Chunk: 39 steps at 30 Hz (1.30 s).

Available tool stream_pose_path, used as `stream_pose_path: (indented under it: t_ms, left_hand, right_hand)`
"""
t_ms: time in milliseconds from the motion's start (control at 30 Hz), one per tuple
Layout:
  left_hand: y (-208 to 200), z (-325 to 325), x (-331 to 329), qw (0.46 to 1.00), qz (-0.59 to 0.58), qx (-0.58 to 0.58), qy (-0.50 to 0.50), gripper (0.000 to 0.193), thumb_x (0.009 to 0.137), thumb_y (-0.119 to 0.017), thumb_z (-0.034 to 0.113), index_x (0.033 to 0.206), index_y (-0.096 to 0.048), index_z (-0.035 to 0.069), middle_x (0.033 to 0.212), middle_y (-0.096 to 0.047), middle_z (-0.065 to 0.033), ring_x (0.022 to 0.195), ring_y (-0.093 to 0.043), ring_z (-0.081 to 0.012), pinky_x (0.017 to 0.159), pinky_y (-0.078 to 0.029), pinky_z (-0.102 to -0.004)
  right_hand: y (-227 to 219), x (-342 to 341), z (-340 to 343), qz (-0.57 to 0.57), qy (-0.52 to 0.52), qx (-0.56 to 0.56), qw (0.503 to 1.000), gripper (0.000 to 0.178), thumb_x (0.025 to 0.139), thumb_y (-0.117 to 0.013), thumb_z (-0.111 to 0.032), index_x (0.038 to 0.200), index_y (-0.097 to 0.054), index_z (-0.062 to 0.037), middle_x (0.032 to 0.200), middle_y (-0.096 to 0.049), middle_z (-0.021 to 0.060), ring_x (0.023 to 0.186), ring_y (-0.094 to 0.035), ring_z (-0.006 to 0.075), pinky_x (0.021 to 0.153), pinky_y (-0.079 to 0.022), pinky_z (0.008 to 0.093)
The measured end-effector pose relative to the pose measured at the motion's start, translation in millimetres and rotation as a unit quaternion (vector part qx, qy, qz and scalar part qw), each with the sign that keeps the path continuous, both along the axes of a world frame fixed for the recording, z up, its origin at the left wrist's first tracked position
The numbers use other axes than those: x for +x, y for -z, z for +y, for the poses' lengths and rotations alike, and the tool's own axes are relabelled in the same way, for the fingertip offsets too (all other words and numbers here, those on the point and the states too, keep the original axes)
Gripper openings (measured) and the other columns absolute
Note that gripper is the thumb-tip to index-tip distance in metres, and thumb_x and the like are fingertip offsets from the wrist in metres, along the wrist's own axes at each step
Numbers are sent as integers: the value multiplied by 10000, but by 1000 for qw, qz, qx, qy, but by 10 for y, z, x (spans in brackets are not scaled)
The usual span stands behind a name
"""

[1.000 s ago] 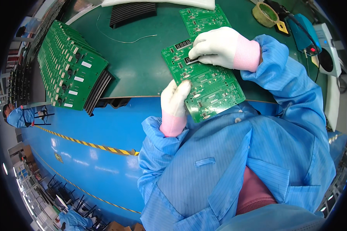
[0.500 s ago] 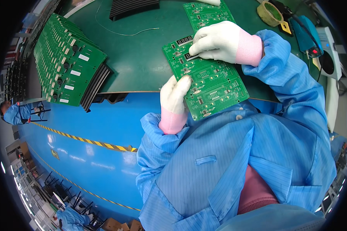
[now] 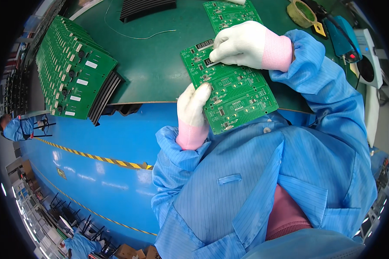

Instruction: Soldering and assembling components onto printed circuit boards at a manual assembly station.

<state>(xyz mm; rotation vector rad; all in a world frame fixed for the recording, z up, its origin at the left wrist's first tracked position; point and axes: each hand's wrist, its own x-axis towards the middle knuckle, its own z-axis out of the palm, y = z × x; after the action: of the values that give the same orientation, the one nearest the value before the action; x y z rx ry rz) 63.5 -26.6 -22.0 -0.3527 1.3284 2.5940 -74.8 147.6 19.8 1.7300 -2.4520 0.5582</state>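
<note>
In my left hand (image 3: 193, 105), gloved in white with a pink cuff, the left edge of a green circuit board (image 3: 242, 97) is gripped, thumb on top. The board lies slanted over the table's near edge. My right hand (image 3: 240, 46), in a matching glove, is closed over its upper part, with thumb and fingertips at a black digit display (image 3: 208, 62). The fingers hide part of that display. Another digit display (image 3: 204, 44) sits on the board just above it. Lower down, bare printed display outlines show on the panel.
Many green boards stand in a black rack (image 3: 106, 97) at the left. Another green board (image 3: 233, 17) lies beyond my right hand. A thin wire (image 3: 151, 38) and black ridged rack (image 3: 147, 8) are at the back. Tape roll (image 3: 301, 14) and teal device (image 3: 342, 36) stand right.
The picture has shifted very slightly. Both hands keep nearly the same places on the circuit board, with the right fingertips still at the second digit display.
</note>
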Motion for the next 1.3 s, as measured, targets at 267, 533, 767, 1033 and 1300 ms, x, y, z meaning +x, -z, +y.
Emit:
stream_pose_path:
  t_ms: [267,533,767,1033,1300]
  left_hand:
    - [-13,13,-4,1000,-5,11,-5,321,941,-474,189,1145,-537,-51,942,-654,-152,680,-624,-153,615,-515,-238]
    - [21,3,-9,1000,-5,9,-6,329,941,-484,192,1150,-529,-57,946,-654,-161,691,-637,-166,627,-529,-248]
    - [49,-9,-6,1000,-6,2,-7,335,939,-491,196,1153,-526,-59,950,-654,-164,700,-644,-173,634,-535,-251]
    - [19,-10,-1,1000,-8,-6,-6,326,933,-489,192,1143,-531,-54,943,-654,-157,698,-637,-165,634,-531,-251]
    - [8,-9,-3,1000,-10,-16,4,315,925,-486,170,1141,-537,-54,943,-654,-150,711,-628,-157,645,-523,-250]
  right_hand:
    - [-222,18,-71,-52,-2,8,999,178,768,-703,-38,931,-719,-106,901,-645,36,682,-625,187,638,-533,262]
    - [-272,54,-77,-87,0,1,996,171,771,-698,-37,927,-719,-102,886,-639,38,675,-618,189,635,-531,268]
    - [-355,-1,-112,-114,-20,34,993,169,768,-697,-34,922,-718,-99,877,-638,34,668,-614,182,631,-531,267]
    - [-317,-8,-114,-120,-26,37,992,169,775,-689,-46,925,-721,-119,872,-639,21,682,-616,184,641,-532,267]
    - [-124,-15,-62,-6,-19,13,1000,158,785,-686,-78,923,-723,-146,877,-643,17,719,-628,200,681,-541,280]
